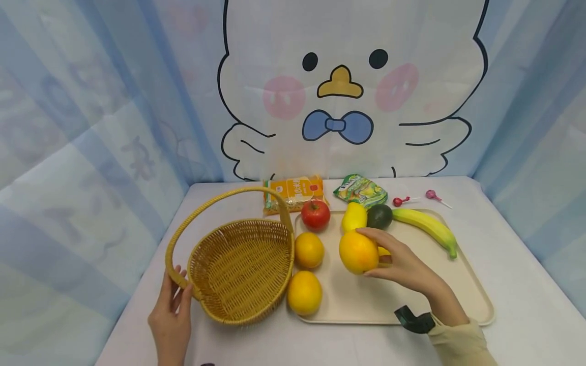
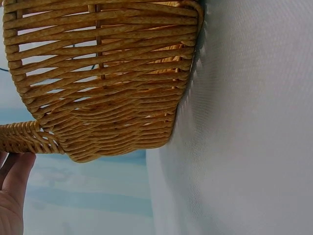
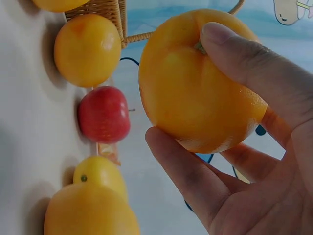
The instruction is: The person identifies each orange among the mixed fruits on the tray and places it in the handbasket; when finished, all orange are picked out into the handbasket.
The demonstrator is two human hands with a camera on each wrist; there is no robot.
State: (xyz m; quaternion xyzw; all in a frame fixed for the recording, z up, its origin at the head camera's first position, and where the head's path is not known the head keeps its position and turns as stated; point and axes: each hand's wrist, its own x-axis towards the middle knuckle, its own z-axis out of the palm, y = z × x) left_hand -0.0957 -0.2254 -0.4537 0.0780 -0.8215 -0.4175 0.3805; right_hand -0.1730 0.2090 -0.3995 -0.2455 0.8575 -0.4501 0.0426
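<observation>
My right hand (image 1: pixel 403 262) grips an orange (image 1: pixel 358 252) above the beige tray (image 1: pixel 352 300). In the right wrist view the thumb lies by its stem, with fingers round the other side of the orange (image 3: pixel 195 93). My left hand (image 1: pixel 171 310) holds the handle (image 1: pixel 183 216) of a wicker basket (image 1: pixel 242 272) near its lower left end; the bare basket floor shows. Two more oranges (image 1: pixel 309 250) (image 1: pixel 304 293) sit along the tray's left side, and a red apple (image 1: pixel 315 215) lies behind them. Another yellow-orange fruit (image 3: pixel 90 210) is mostly hidden by the right hand in the head view.
On the tray are a yellow lemon-like fruit (image 1: pixel 354 217), a dark green avocado (image 1: pixel 379 217) and a banana (image 1: pixel 428 229). Behind it lie an orange food packet (image 1: pixel 295 193), a green candy bag (image 1: pixel 361 190) and two lollipops (image 1: pixel 401 201) (image 1: pixel 432 194). Printed curtains surround the table.
</observation>
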